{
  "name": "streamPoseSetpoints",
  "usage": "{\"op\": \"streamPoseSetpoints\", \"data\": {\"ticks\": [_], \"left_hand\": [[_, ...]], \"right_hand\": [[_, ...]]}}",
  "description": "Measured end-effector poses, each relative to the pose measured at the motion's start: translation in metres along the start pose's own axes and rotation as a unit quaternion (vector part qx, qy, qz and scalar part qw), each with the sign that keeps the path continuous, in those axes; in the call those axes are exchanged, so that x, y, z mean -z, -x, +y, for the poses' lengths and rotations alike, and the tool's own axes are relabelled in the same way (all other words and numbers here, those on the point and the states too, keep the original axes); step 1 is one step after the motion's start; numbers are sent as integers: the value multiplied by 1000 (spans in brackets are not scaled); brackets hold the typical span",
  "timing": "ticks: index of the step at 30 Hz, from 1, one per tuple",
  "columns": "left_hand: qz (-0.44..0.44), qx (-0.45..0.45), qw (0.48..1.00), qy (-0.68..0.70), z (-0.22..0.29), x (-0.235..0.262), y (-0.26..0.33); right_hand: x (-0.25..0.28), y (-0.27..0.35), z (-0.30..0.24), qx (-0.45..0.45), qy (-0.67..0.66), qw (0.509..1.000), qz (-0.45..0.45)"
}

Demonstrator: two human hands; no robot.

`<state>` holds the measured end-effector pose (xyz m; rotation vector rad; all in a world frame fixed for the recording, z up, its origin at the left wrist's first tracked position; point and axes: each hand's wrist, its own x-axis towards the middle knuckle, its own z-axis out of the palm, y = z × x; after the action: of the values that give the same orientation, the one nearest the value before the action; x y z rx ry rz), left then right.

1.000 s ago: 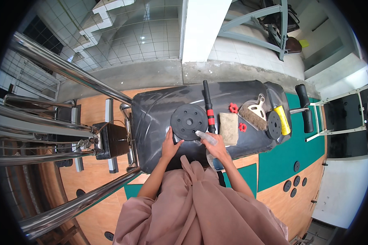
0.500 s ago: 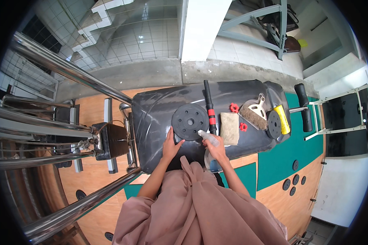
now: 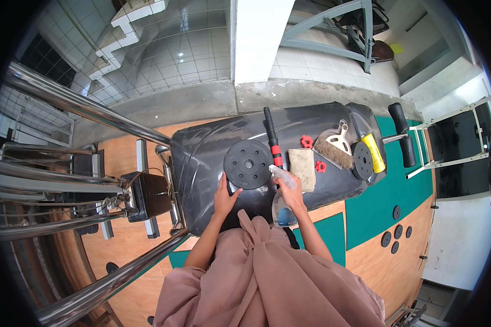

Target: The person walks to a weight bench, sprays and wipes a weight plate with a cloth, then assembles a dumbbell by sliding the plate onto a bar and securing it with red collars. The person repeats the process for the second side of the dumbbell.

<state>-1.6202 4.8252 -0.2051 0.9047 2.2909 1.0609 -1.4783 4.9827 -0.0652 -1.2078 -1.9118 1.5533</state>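
Note:
A round black weight plate [image 3: 235, 170] with a ring of holes is over the padded black bench [image 3: 202, 204] in front of me. My left hand [image 3: 224, 198] has its fingers and thumb at the plate's near left rim, gripping it. In my right hand [image 3: 292, 194] is a clear spray bottle [image 3: 282, 215] with bluish liquid low inside, its nozzle close to the plate's right edge. Just beyond the nozzle lies a black dumbbell bar [image 3: 270, 131] with red bands. A folded beige cloth [image 3: 301, 170] rests right of the bar.
Two red star-shaped nuts [image 3: 307, 141], a dustpan brush [image 3: 335, 150], another weight plate [image 3: 361, 163] and a yellow tube [image 3: 372, 152] lie on the bench's right part. Chrome bars [image 3: 87, 103] stand at left. Several small plates [image 3: 386, 238] lie on the floor at right.
The spray bottle in my right hand has turned more upright, its nozzle shifting slightly up and right from the plate's face. The whole view has shifted a little. My left hand stays at the plate.

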Motion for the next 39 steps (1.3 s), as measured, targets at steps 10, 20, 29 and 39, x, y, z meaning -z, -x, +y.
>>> {"op": "streamPoseSetpoints", "data": {"ticks": [10, 20, 29, 39], "left_hand": [[0, -5, 1000, 0, 4, 3, 1], [-10, 10, 1000, -4, 6, 4, 1], [5, -1, 1000, -3, 1, 0, 1], [-16, 21, 999, 22, 6, 3, -3]], "right_hand": [[5, -2, 2, -27, 17, 999, 9], [7, 2, -5, -49, 51, 997, -39], [2, 9, -2, -55, 8, 998, -34], [38, 27, 9, -103, 65, 992, -32]]}}
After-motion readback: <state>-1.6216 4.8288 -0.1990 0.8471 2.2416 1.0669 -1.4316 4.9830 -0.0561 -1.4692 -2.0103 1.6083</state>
